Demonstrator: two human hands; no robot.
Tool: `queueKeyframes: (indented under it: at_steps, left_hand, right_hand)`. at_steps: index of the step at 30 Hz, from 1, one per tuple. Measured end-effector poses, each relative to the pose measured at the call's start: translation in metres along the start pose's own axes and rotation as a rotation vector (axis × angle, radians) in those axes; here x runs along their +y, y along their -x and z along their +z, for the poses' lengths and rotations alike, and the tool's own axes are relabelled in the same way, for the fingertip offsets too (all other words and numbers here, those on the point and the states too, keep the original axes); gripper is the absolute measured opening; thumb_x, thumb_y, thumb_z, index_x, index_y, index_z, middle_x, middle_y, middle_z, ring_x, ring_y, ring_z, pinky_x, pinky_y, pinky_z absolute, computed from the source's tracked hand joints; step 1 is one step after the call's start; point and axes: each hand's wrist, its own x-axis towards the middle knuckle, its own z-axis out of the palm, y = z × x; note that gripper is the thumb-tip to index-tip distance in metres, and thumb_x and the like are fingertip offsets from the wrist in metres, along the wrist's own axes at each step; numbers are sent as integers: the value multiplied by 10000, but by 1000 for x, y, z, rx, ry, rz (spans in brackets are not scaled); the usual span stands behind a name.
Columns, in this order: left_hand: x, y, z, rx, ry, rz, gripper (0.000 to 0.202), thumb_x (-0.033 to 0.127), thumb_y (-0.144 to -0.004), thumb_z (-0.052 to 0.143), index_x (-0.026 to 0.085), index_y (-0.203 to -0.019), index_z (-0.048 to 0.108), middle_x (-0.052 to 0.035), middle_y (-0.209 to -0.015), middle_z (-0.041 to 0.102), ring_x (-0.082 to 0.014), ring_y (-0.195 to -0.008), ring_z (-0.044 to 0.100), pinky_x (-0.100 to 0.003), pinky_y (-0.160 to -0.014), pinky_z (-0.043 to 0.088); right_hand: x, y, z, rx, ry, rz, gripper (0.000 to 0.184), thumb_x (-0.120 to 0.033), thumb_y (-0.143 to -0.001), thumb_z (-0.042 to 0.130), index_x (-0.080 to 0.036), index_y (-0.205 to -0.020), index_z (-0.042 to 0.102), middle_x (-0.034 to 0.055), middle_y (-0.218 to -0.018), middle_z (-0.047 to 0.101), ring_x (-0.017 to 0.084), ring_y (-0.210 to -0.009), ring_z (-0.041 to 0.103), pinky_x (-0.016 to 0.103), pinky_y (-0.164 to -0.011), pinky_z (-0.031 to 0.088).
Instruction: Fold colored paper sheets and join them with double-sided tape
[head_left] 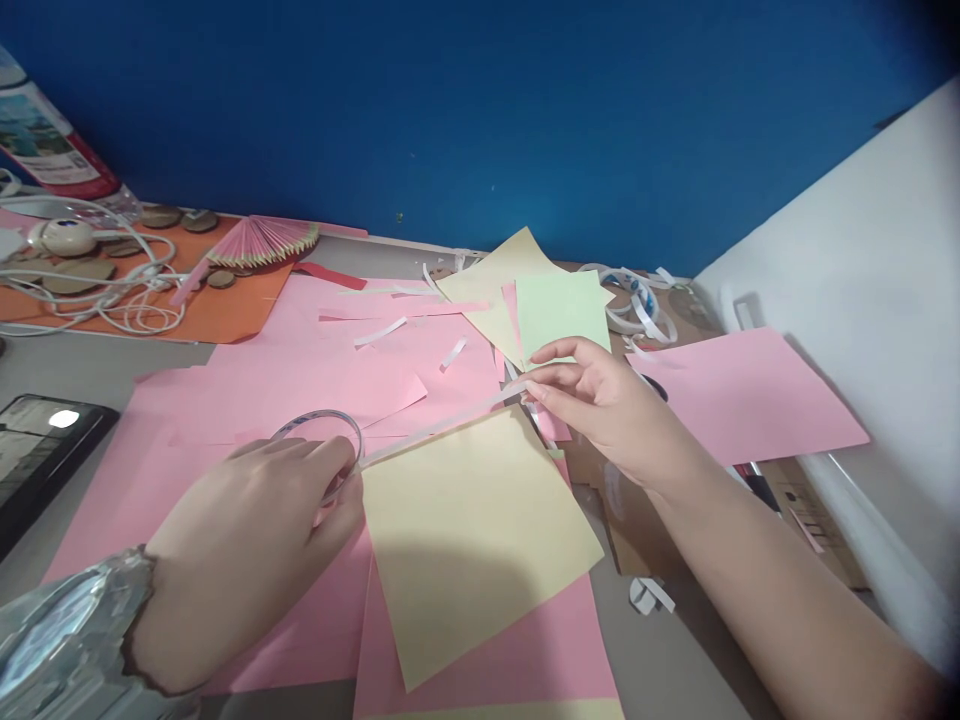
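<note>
My left hand (277, 530) is closed around a thin roll of double-sided tape (319, 415), its ring showing above the fingers. From the roll a strip of tape (442, 425) stretches to the right along the top edge of a yellow paper square (480, 540). Thumb and forefinger of my right hand (592, 400) pinch the strip's far end just past the paper's upper corner. Under the yellow square lies a pink sheet (390, 620). A green paper square (562, 310) and another yellow sheet (487, 275) lie behind my right hand.
Pink sheets (247, 400) and white backing scraps (454, 354) cover the table. A folded pink fan (262, 243), white cables (142, 255) and a bottle (56, 140) stand at left, near a phone (49, 460). More tape rolls (634, 305) sit by the blue partition (480, 120).
</note>
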Motion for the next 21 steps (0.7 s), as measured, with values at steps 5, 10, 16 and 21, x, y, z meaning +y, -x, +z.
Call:
queueKeyframes:
  at_steps: [5,10,16,21]
  left_hand:
    - [4,2,-3,-91,-28,-26,237,217,-794,358,205,-559,327,36,-482,433,-134,-463,368,-280,-480,205]
    - [6,4,-4,-107,-2,-13,239,230,-793,342,202,-557,317,30,-499,449,-136,-481,379,-279,-489,214]
    - [5,2,-4,-133,-13,-19,238,234,-799,343,203,-563,335,27,-501,452,-141,-487,387,-286,-493,211]
    - [3,-1,-5,-130,-34,-35,250,255,-812,350,203,-568,334,25,-505,457,-143,-490,387,-289,-495,207]
  right_hand:
    - [-3,4,-1,68,289,-9,166,-347,-843,553,-263,-987,554,17,-942,716,155,-687,640,254,-578,454]
    - [-6,8,2,108,545,-89,207,-301,-868,507,-330,-1058,583,-26,-971,726,188,-823,664,272,-656,449]
    - [-6,8,3,61,656,-68,256,-339,-889,467,-379,-1128,551,-63,-912,730,137,-601,634,264,-590,429]
    - [-4,7,-1,4,642,-53,205,-390,-895,451,-394,-1039,597,-79,-618,660,134,-551,595,246,-541,387]
